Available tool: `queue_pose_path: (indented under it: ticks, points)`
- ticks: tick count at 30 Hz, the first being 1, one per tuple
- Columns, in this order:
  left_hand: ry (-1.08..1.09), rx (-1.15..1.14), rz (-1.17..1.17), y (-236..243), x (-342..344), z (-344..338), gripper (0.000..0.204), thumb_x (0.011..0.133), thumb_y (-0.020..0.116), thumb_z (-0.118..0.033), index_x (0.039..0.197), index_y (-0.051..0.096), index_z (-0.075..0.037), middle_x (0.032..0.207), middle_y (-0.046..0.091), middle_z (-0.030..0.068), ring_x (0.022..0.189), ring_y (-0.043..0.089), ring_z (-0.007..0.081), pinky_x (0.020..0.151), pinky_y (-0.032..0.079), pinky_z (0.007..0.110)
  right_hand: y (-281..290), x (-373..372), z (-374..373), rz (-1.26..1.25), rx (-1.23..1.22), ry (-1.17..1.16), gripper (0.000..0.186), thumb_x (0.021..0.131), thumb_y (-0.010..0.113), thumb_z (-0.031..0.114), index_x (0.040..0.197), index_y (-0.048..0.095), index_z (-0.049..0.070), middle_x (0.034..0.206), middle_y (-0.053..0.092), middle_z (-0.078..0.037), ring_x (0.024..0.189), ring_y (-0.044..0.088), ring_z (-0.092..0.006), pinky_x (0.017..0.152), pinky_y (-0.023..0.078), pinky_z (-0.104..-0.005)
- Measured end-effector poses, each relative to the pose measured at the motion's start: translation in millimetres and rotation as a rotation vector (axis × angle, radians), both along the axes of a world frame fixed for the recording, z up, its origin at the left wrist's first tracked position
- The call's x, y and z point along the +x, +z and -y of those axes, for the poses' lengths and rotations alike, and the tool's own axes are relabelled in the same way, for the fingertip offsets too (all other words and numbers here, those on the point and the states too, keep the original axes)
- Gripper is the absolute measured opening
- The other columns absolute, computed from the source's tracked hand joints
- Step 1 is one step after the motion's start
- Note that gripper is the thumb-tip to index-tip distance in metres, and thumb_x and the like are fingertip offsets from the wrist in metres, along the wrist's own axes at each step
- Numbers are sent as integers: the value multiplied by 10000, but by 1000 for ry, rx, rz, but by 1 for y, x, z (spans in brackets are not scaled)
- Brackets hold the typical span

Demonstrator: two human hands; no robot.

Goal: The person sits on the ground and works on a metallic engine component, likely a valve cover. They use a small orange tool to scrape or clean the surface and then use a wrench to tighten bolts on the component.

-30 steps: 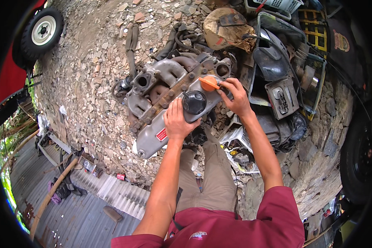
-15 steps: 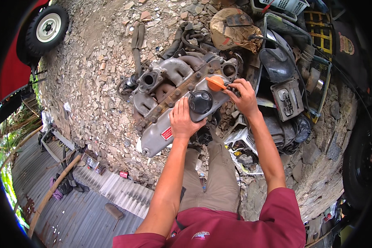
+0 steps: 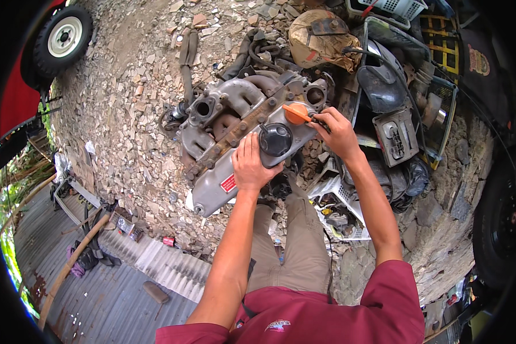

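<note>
A grey engine valve cover [image 3: 214,182] lies slantwise before me, joined along its far side to rusty and grey manifold pipes [image 3: 242,94]. On its upper right end sits an orange oil filler cap [image 3: 296,113] with a long raised grip. The fingertips of my right hand [image 3: 337,135] are pinched together at the near end of that grip. My left hand [image 3: 252,163] rests on the cover with its fingers stretched out, the thumb reaching below a round black part [image 3: 276,140]. The underside of the engine is hidden.
To the right stand crates [image 3: 368,35] of car parts and a white basket [image 3: 350,221] of small parts. A brown wrapped bundle [image 3: 309,49] lies beyond the engine. Broken stones [image 3: 137,137] cover the ground. A wheel [image 3: 64,36] is at the upper left, corrugated sheets [image 3: 114,286] lower left.
The whole view has shifted slightly. Both hands keep their places on the engine, and the orange cap shows no clear turn.
</note>
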State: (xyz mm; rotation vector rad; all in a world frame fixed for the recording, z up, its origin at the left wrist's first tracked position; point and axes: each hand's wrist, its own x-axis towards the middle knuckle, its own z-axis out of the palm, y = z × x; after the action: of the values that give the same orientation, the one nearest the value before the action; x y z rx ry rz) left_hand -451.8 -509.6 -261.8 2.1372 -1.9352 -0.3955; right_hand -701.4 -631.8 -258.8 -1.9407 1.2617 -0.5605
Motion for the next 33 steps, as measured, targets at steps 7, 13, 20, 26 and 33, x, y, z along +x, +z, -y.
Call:
queue_pose_path:
  ticks: [7, 13, 20, 26, 33]
  points:
    - [-18, 0, 8, 3, 0, 1, 986, 623, 835, -553, 1376, 524, 3, 1347, 594, 165, 1264, 571, 305, 1023, 447, 451, 2, 7, 2, 72, -139, 25, 325, 807, 829, 104, 1060, 665, -17, 1013, 629, -152, 889, 661, -321, 782, 551, -402]
    - [-20, -3, 10, 4, 0, 2, 987, 624, 833, -555, 1378, 524, 0, 1357, 590, 166, 1266, 570, 305, 1026, 446, 451, -6, 19, -17, -18, -118, -167, 379, 805, 822, 89, 1127, 647, -12, 1051, 621, -156, 929, 641, -333, 799, 527, -391]
    - [3, 14, 2, 0, 0, 0, 1022, 562, 849, -506, 1400, 516, -26, 1392, 571, 136, 1284, 545, 283, 1041, 425, 445, -11, 15, -17, -70, -138, -183, 345, 796, 838, 199, 1033, 651, 33, 933, 632, -95, 852, 607, -290, 793, 439, -407]
    - [-13, 26, 15, 5, 0, 3, 996, 609, 839, -535, 1384, 517, 2, 1365, 589, 160, 1278, 562, 308, 1028, 445, 463, -15, 23, -26, 34, -163, -312, 385, 781, 843, 196, 1113, 694, 70, 975, 627, -80, 873, 603, -263, 804, 421, -386]
    - [-11, 21, 20, 4, -1, 2, 995, 608, 839, -542, 1380, 519, -1, 1362, 589, 161, 1282, 561, 308, 1026, 447, 462, -17, 22, -29, 84, -136, -300, 314, 808, 801, 97, 1115, 740, 91, 999, 653, -80, 918, 623, -254, 828, 428, -369]
